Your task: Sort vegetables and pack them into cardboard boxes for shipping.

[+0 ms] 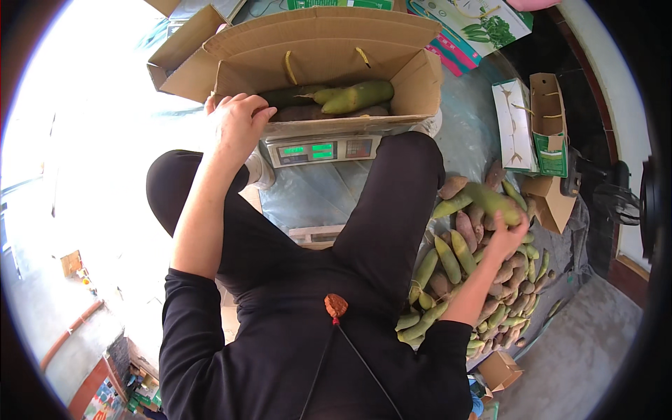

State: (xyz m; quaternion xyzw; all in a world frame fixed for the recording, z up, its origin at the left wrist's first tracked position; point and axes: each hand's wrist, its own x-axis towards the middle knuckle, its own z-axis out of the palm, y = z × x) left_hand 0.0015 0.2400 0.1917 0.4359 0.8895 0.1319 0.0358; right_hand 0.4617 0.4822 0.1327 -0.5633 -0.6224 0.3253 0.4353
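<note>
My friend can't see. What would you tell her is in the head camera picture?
A seated person's right hand lifts a green fruit from a pile of fruit. The left hand rests on a cardboard box sitting on a scale.

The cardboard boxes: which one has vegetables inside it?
The big open cardboard box on the weighing scale, by the left hand. The smaller boxes hold none.

Black long-sleeved top pushed up the forearms, black trousers, grey shoes.
</note>
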